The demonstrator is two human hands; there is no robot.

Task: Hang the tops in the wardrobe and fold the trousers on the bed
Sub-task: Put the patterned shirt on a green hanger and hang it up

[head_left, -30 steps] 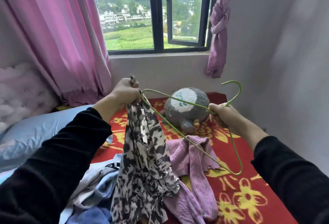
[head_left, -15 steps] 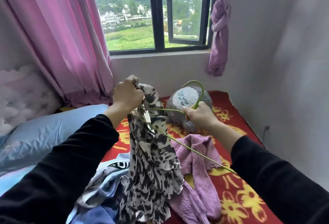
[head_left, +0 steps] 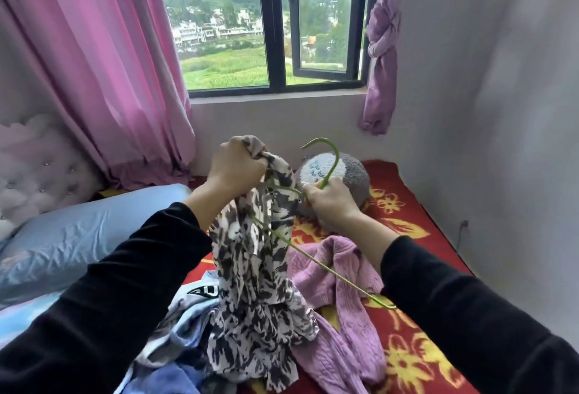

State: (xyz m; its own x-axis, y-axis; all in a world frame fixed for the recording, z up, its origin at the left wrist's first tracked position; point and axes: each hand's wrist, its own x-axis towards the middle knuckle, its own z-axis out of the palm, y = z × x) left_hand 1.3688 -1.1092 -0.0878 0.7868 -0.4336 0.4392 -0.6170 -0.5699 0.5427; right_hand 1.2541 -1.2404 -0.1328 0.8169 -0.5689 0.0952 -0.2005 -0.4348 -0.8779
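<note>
Clothes lie heaped on the bed (head_left: 416, 224): a lilac knit top (head_left: 341, 271) beside bluish garments (head_left: 178, 331). Above them, the left hand (head_left: 233, 168) clenches the patterned top (head_left: 250, 284) by its upper edge. The right hand (head_left: 329, 199), just beside it, grips the green hanger (head_left: 332, 155) below its hook, one arm threaded into the fabric.

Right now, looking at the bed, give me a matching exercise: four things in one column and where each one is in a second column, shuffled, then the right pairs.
Things:
1. patterned top
2. green hanger
3. purple sweater
4. plush toy

Places:
A. lying on the red blanket
B. held up by the left hand
C. sitting below the window
D. gripped near its hook by the right hand

Pairs: 1-B, 2-D, 3-A, 4-C
</note>
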